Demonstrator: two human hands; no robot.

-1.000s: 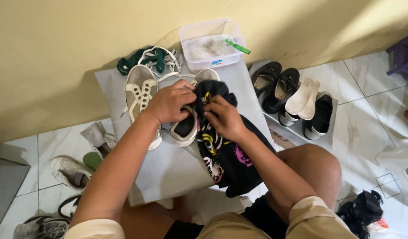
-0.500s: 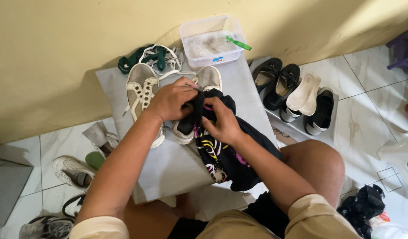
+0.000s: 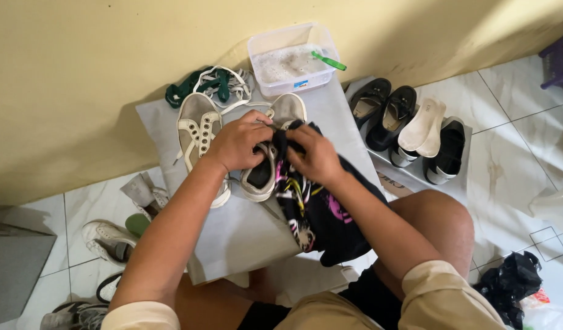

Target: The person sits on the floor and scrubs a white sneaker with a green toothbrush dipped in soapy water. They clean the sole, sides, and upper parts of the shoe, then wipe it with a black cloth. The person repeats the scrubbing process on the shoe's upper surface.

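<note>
Sneaker (image 3: 266, 165), grey with a white sole, gripped on the grey mat (image 3: 232, 238) by both hands.
Left hand (image 3: 237, 143) clasps its side; right hand (image 3: 315, 153) presses a black patterned cloth (image 3: 324, 214) onto it. One matching sneaker (image 3: 199, 131) lies just beside; one plastic tub (image 3: 292, 58) stands behind.

I see a grey worktop (image 3: 244, 238) carrying two pale sneakers (image 3: 199, 131), tangled laces (image 3: 211, 82) and a clear tub (image 3: 292, 59). Black shoes (image 3: 385, 110) sit on the tiled floor (image 3: 513, 159) beside it.
</note>
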